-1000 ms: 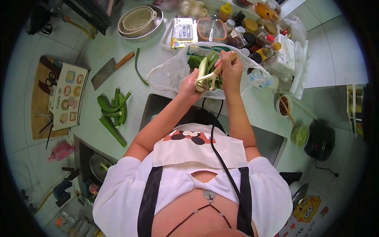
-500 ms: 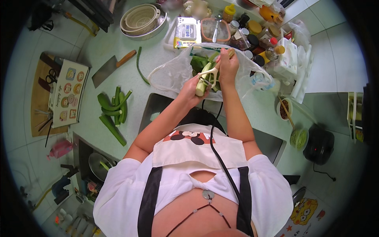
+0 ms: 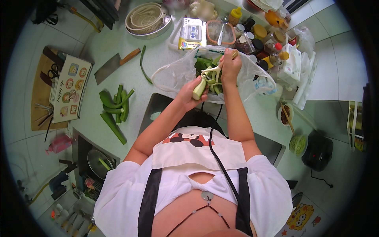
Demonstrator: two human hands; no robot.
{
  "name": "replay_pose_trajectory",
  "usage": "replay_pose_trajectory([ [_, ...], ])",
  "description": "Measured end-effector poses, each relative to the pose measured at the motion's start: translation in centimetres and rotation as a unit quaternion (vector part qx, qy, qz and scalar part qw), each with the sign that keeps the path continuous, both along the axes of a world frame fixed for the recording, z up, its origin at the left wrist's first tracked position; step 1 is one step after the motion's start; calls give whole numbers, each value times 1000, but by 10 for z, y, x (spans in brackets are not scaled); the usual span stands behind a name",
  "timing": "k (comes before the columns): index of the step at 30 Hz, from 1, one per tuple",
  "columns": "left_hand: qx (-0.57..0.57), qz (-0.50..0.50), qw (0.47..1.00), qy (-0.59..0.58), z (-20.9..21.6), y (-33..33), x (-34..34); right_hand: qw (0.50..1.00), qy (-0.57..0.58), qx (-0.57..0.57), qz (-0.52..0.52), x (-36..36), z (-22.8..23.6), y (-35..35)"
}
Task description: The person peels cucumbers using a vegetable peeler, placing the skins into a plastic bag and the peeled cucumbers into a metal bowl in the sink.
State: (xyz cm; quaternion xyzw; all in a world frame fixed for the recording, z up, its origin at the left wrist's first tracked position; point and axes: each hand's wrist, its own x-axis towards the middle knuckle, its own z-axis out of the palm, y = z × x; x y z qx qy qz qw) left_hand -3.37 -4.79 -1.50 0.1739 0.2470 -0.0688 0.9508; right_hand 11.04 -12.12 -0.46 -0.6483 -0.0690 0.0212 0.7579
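My left hand point(image 3: 188, 94) is closed round a pale green peeled vegetable stalk point(image 3: 199, 91), its cut end pointing toward me. In my right hand point(image 3: 231, 70) is a cream Y-shaped peeler point(image 3: 210, 70), gripped by the handle, with its head at the far end of the stalk. Both hands are over an open clear plastic bag point(image 3: 167, 74) on the counter. Green peelings point(image 3: 214, 87) lie in the bag under the peeler. My fingers hide part of the stalk and most of the peeler's handle.
Left of the bag lie a cleaver point(image 3: 108, 69), a thin green strip point(image 3: 143, 65) and several dark green stalks point(image 3: 113, 127). Behind stand colanders point(image 3: 145, 17), a wipes pack point(image 3: 192, 33) and bottles and jars point(image 3: 272, 43). A sink point(image 3: 156, 103) lies beneath my forearms.
The peeler has moved up and away along the stalk toward its far end. My left hand still grips the stalk; the view has shifted slightly.
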Motion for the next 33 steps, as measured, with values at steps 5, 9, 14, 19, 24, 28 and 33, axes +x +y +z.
replay_pose_trajectory([
  [5,69,-52,995,-45,3,6,-13,995,-27,-80,-61,15,-13,-10],
  [9,134,-56,989,-39,11,9,-18,973,-123,-141,-138,24,-18,-21],
  [14,193,-50,980,-20,14,8,-14,985,-148,-80,-49,-1,6,-23],
  [19,197,-74,977,-31,2,8,-14,994,-71,80,11,-2,29,-25],
  [24,205,-74,976,-16,12,-1,-6,997,-10,56,55,-6,17,-13],
  [28,215,-74,974,-14,12,-3,-5,999,-17,18,32,-2,4,-8],
  [33,236,-94,967,-21,16,5,-18,997,-41,-20,-63,11,5,-11],
])
